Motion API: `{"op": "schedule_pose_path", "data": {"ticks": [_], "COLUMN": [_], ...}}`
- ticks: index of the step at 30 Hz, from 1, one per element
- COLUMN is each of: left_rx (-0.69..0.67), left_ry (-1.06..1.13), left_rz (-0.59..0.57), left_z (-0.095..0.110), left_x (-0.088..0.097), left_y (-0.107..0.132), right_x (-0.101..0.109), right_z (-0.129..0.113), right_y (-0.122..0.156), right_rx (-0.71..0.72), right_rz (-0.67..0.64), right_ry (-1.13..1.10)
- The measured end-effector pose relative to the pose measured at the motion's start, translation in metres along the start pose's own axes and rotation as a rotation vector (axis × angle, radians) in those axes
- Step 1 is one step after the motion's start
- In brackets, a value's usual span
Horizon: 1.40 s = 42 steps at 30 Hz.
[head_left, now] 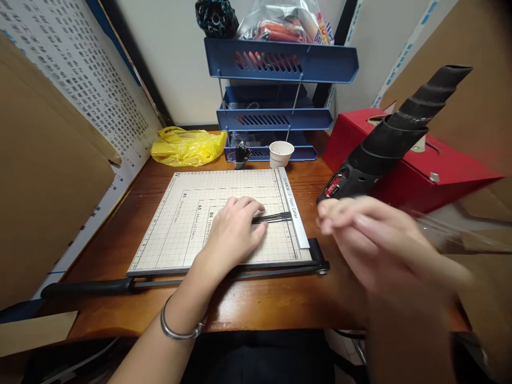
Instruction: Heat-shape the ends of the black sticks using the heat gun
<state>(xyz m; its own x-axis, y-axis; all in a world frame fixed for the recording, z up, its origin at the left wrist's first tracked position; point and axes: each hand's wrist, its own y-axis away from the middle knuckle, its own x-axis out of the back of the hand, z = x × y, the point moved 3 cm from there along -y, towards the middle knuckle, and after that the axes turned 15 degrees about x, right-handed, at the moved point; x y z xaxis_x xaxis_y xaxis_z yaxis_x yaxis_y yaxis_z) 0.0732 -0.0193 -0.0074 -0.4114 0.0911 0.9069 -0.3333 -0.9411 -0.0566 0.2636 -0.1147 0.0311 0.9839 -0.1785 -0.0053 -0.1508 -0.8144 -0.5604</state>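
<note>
My left hand (pixel 237 228) lies on the white gridded board of a paper cutter (pixel 172 224), its thumb and fingers closed around a bundle of thin black strands (pixel 274 217). The strands run to the right and pass under the cutter's pale edge strip (pixel 294 210). Along the board's front edge lies the cutter's blade arm, lowered, with its black handle (pixel 88 288) at the left. Raised to the right of the cutter, my right hand (pixel 372 234) is blurred. Its fingers look curled together, and whatever they may hold cannot be made out.
A black tool with a stepped nozzle (pixel 400 128) leans by a red box (pixel 448 170) at right. Behind the cutter stand a paper cup (pixel 281 153), a small cup of black strands (pixel 242 154) and blue trays (pixel 276 120). A yellow bag (pixel 188 146) lies back left.
</note>
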Motion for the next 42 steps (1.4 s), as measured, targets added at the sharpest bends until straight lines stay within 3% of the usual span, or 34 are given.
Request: {"op": "schedule_pose_path", "data": {"ticks": [3, 5, 7, 12, 20, 33, 36, 42], "left_rx": [0.003, -0.033, -0.090, -0.135, -0.142, -0.197, -0.182, -0.099], "left_ry": [-0.025, -0.019, -0.026, -0.131, -0.174, -0.165, -0.161, -0.200], "left_rz": [0.024, 0.044, 0.052, 0.018, 0.003, -0.055, -0.043, 0.017], "left_z": [0.003, 0.006, 0.012, 0.025, 0.033, 0.034, 0.032, 0.019], "left_x": [-0.001, -0.003, -0.008, -0.027, -0.036, -0.033, -0.029, -0.021], "left_y": [0.005, 0.014, 0.025, 0.041, 0.030, 0.030, 0.033, 0.053], "right_x": [-0.002, -0.006, -0.010, -0.010, -0.003, -0.003, -0.004, -0.007], "right_z": [0.030, 0.049, 0.061, 0.079, 0.094, 0.091, 0.094, 0.097], "right_y": [-0.029, -0.044, -0.053, -0.049, -0.044, -0.037, -0.033, -0.026], "right_rx": [-0.100, -0.156, -0.123, -0.088, -0.071, -0.043, -0.035, -0.011], "right_rz": [0.158, 0.127, 0.083, 0.023, 0.044, 0.078, 0.009, -0.307], "right_ry": [-0.036, 0.013, 0.043, 0.104, 0.164, 0.306, 0.406, 0.649]}}
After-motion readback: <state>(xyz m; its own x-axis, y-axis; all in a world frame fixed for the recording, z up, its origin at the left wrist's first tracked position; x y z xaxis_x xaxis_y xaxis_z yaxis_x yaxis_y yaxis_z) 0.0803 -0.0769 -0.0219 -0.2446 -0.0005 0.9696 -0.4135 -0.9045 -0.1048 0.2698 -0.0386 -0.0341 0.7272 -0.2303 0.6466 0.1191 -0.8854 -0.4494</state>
